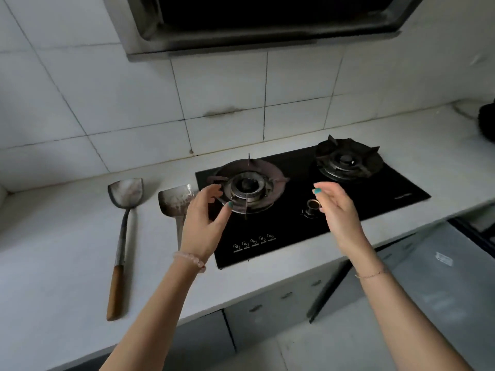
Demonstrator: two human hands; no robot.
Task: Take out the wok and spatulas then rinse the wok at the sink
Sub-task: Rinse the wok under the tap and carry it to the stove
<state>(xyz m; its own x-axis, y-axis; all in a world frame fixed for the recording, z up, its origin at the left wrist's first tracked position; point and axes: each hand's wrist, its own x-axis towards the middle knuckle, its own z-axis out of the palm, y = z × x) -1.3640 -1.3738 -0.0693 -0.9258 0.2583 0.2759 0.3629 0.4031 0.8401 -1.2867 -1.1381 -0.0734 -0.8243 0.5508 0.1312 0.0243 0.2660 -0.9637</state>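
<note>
With empty, loosely spread fingers point(207, 190) of left hand point(203, 226) and right hand point(337, 210), take stiff, probably light spatulas point(122, 236) by handles point(115, 293), not slick blades point(126, 191).

Dim, soft light; wide-angle bending at edges.

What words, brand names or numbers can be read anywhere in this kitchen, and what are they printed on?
Nothing here is legible as it reads.
Pale brand mark near the right front of the black hob: too small and blurred to read.
Row of control symbols with tiny captions at the hob's front edge: too blurred to read.
White sticker on the grey cabinet door: blurred, unreadable.
</note>
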